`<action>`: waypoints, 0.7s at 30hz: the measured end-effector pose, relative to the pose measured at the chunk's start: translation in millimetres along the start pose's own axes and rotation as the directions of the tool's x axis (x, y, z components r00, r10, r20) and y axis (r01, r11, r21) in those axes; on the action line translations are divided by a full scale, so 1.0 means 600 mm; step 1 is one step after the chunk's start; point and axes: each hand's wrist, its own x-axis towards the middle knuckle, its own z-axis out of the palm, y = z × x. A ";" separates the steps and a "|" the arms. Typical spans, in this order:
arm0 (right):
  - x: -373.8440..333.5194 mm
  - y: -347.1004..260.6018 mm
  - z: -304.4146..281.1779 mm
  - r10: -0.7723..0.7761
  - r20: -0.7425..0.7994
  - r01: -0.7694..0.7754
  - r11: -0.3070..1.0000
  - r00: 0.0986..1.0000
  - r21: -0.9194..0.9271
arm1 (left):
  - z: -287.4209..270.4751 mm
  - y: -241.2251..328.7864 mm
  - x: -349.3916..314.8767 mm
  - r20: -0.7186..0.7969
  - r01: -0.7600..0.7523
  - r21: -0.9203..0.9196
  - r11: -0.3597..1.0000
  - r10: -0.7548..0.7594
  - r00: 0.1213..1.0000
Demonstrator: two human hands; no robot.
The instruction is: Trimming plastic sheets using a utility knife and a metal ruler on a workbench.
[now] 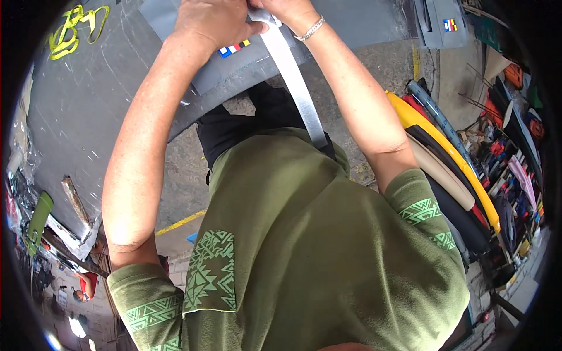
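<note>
A long silver-grey strip, flat and smooth, runs from between my hands down over the table edge to my waist. My left hand is closed at its upper end, the thumb pressed against the strip's side. Close beside it, my right hand has its fingers bent in around the same end. The upper edge of the view cuts off part of both hands, so the fingertips are partly hidden. Beneath them lies a grey sheet of material with a small multicoloured label.
The dark grey table spreads to my left, with a yellow strap at its far corner. Another grey piece with a label lies at far right. Rolls of material, one yellow, lean at my right. A person in red shows at lower left.
</note>
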 end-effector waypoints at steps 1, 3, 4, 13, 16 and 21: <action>0.000 -0.003 -0.002 0.001 0.001 -0.001 1.000 1.000 -0.001 | -0.019 0.012 0.001 0.107 0.028 0.055 0.998 -0.034 0.994; 0.056 -0.078 -0.018 0.541 0.318 -0.436 0.831 0.778 -0.347 | -0.009 0.002 -0.008 0.209 0.069 0.120 0.990 -0.093 0.973; 0.044 -0.051 0.000 0.533 0.319 -0.430 0.836 0.784 -0.341 | 0.031 -0.018 -0.011 0.083 0.049 0.053 0.997 -0.053 0.995; 0.060 -0.065 -0.014 0.625 0.137 -0.626 0.779 0.769 -0.040 | 0.010 -0.018 0.004 -0.010 0.043 0.059 0.997 -0.042 0.999; 0.044 -0.034 -0.037 0.552 0.025 -0.542 0.808 0.833 0.232 | 0.010 -0.010 0.015 0.020 0.019 0.048 0.999 -0.020 1.000; 0.042 -0.098 -0.156 0.440 0.051 -0.442 0.897 0.896 0.017 | 0.004 -0.011 0.005 0.024 0.015 0.008 1.000 -0.015 1.000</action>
